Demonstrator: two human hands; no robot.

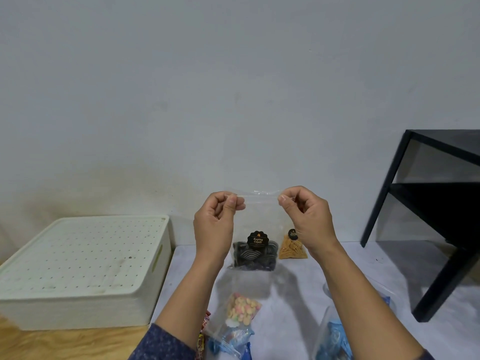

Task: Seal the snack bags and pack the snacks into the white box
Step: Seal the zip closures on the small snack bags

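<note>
I hold up a clear zip bag [259, 219] with dark swirled snacks and a black round label at its bottom. My left hand [218, 224] pinches the bag's top strip at its left end, and my right hand [306, 219] pinches it at the right end. The white box [78, 271] sits on the left with its perforated lid on. A bag of orange stick snacks [291, 248] stands behind on the cloth. Below my arms lies a clear bag of small pastel biscuits [241, 310].
A grey cloth [363, 294] covers the floor area under the snacks. Blue-wrapped snacks [337, 339] in clear bags and a red packet [205, 323] lie near the bottom edge. A black metal shelf [428, 216] stands at the right. A plain wall is behind.
</note>
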